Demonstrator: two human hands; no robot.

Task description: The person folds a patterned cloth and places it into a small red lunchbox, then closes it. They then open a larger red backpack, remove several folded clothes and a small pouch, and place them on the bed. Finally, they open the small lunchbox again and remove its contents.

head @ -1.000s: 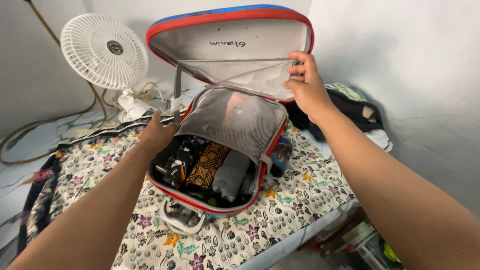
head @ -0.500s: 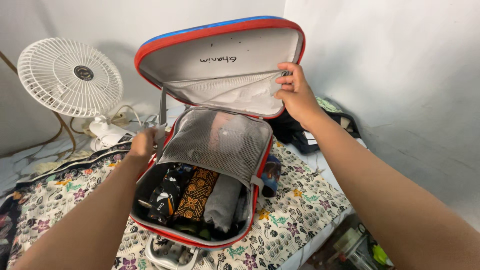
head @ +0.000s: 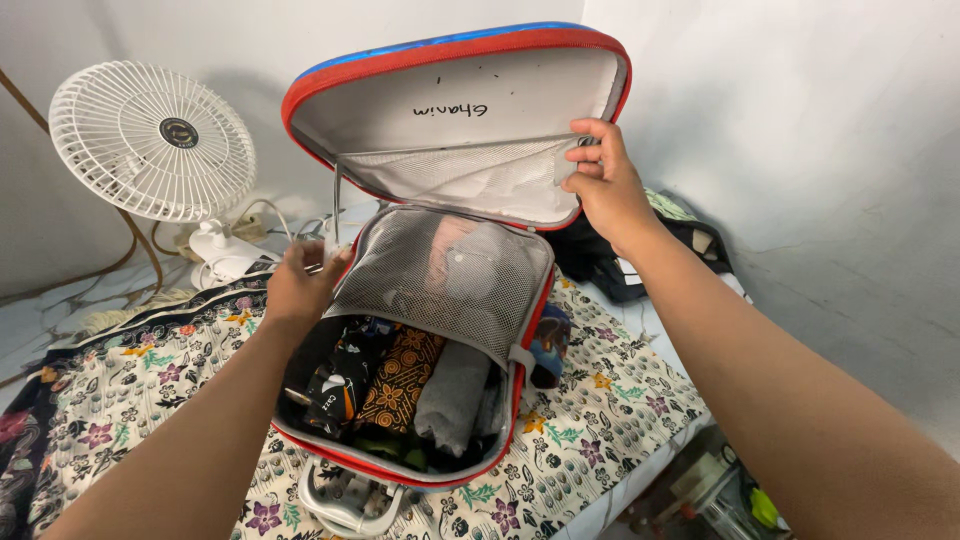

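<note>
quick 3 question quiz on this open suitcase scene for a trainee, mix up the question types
1. True or false: the suitcase lid is closed over the clothes.
2. What does the right hand grip? A) the white fan B) the edge of the lid's mesh pocket C) the metal handle
3. Where is the left hand?

Key
1. False: the lid stands open, and rolled clothes show under the mesh divider.
2. B: it grips the mesh pocket edge. The fan stands behind on the left; the handle is at the near end.
3. At the suitcase's left rim, by the near corner of the mesh divider.
</note>
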